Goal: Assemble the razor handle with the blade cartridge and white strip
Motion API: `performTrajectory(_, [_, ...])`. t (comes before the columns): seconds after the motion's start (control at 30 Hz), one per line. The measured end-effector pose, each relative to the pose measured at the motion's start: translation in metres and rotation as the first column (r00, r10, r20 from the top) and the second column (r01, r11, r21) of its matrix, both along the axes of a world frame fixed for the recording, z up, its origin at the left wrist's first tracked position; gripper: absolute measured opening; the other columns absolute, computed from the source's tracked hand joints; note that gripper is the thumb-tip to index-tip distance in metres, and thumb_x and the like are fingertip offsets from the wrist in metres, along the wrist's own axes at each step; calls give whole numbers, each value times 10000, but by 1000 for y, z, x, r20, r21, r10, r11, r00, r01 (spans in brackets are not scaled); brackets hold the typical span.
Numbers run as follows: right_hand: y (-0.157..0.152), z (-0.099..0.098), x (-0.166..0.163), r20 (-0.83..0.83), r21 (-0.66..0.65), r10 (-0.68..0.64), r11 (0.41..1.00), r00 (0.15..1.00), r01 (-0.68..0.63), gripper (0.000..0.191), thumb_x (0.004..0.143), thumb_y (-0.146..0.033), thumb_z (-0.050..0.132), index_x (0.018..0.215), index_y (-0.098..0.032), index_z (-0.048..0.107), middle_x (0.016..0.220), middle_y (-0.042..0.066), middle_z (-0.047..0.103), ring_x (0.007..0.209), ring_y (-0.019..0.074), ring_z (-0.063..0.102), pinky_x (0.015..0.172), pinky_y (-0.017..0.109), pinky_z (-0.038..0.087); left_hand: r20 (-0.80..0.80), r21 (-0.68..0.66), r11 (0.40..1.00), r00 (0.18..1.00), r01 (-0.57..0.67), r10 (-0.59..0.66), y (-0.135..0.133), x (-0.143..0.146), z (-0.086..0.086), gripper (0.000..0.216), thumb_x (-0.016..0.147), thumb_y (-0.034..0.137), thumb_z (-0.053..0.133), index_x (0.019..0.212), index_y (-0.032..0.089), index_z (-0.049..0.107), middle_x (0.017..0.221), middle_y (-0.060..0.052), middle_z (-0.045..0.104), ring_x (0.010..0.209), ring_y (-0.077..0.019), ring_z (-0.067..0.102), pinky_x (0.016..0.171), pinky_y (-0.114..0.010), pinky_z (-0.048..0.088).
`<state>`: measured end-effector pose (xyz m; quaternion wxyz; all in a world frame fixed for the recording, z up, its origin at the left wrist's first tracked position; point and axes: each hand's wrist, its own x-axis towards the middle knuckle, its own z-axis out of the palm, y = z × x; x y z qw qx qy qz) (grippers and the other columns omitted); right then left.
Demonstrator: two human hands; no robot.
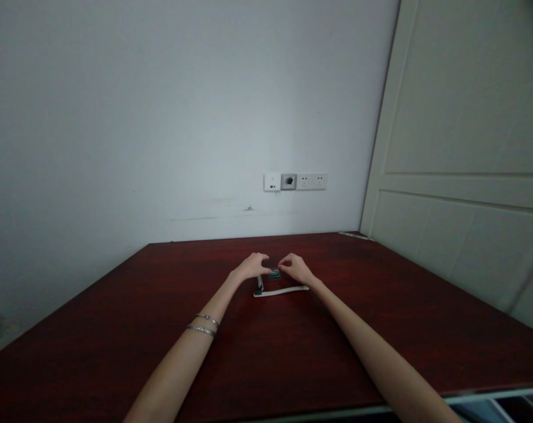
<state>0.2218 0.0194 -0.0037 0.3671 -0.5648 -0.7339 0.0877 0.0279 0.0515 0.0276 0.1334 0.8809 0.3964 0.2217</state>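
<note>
A small dark greenish object (274,274) with a pale upper edge lies on the dark red table, between my two hands; its kind is too small to make out. At its left side is my left hand (251,267), fingers and thumb curved apart, the thumb tip close to the object. My right hand (296,269) is on the other side, thumb and forefinger pinched together just above its right edge. Whatever may be in that pinch is hidden. Nearer me runs a long white strip (280,291), its left end meeting a shorter dark-and-white piece (260,283) partly below my left hand.
The reddish-brown table (266,352) reaches back to a pale wall with a row of sockets (311,181). A cream panelled door (464,147) stands along the right. A thin pale strip (356,236) lies at the far right corner. Two bracelets (201,330) circle my left wrist.
</note>
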Motion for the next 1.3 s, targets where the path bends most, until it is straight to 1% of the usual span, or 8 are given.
performTrajectory(0.17, [-17, 12, -32, 200, -69, 17, 998, 980, -3, 227, 740, -375, 558, 860, -244, 700, 847, 48, 683, 795, 198, 616, 643, 246, 420, 243, 64, 991, 965, -117, 98, -5, -27, 44, 294, 731, 314, 558, 927, 134, 684, 983, -72, 680, 945, -196, 606, 886, -280, 417])
performTrajectory(0.27, [-20, 20, -59, 271, -81, 2, 996, 963, 21, 224, 746, -351, 540, 847, -226, 696, 853, 80, 685, 804, 222, 630, 641, 263, 429, 270, 57, 988, 955, -147, 126, -2, -42, 55, 267, 729, 305, 541, 871, 141, 697, 916, -56, 695, 895, -190, 617, 860, -279, 427])
performTrajectory(0.43, [-14, 25, -89, 369, -156, -41, 982, 928, 105, 255, 681, -303, 599, 872, -157, 685, 909, 164, 672, 817, 272, 640, 635, 296, 458, 247, 25, 979, 951, -200, 188, 7, -61, 48, 251, 698, 283, 550, 831, 138, 705, 884, -58, 700, 860, -197, 625, 824, -279, 437])
performTrajectory(0.6, [-9, 18, -98, 387, -208, -70, 965, 920, 161, 297, 637, -222, 620, 925, -172, 672, 946, 154, 668, 844, 261, 642, 666, 294, 474, 218, -14, 974, 950, -227, 224, 7, -71, 34, 229, 677, 263, 556, 794, 142, 711, 853, -62, 704, 847, -202, 631, 805, -273, 445])
performTrajectory(0.8, [-11, 18, -101, 373, -170, -81, 973, 924, 154, 295, 667, -233, 579, 936, -143, 659, 946, 175, 661, 839, 287, 638, 643, 318, 474, 217, 7, 973, 951, -229, 222, 6, -70, 16, 231, 697, 254, 537, 810, 142, 705, 874, -68, 700, 842, -197, 633, 799, -279, 456])
performTrajectory(0.93, [-6, 27, -79, 308, -131, -120, 977, 944, 167, 258, 688, -281, 576, 873, -130, 673, 891, 176, 669, 809, 265, 639, 627, 275, 444, 230, 19, 982, 957, -189, 180, 11, -62, 3, 244, 700, 268, 555, 859, 142, 690, 908, -66, 693, 870, -189, 627, 821, -276, 455])
performTrajectory(1.07, [4, 32, -26, 249, -139, -190, 963, 950, 229, 234, 722, -306, 551, 768, -124, 691, 780, 151, 678, 765, 234, 639, 621, 242, 408, 160, -14, 993, 980, -115, 116, 11, -48, -8, 330, 679, 303, 604, 955, 131, 657, 962, -81, 679, 900, -200, 620, 828, -292, 459])
performTrajectory(1.3, [8, 13, 71, 244, -161, -326, 915, 913, 370, 237, 723, -309, 565, 793, -134, 708, 785, 133, 684, 775, 218, 633, 619, 224, 387, 11, -45, 999, 1000, 22, -21, 7, -16, -15, 574, 650, 355, 644, 1158, 106, 546, 1175, -125, 581, 1065, -224, 552, 935, -291, 398])
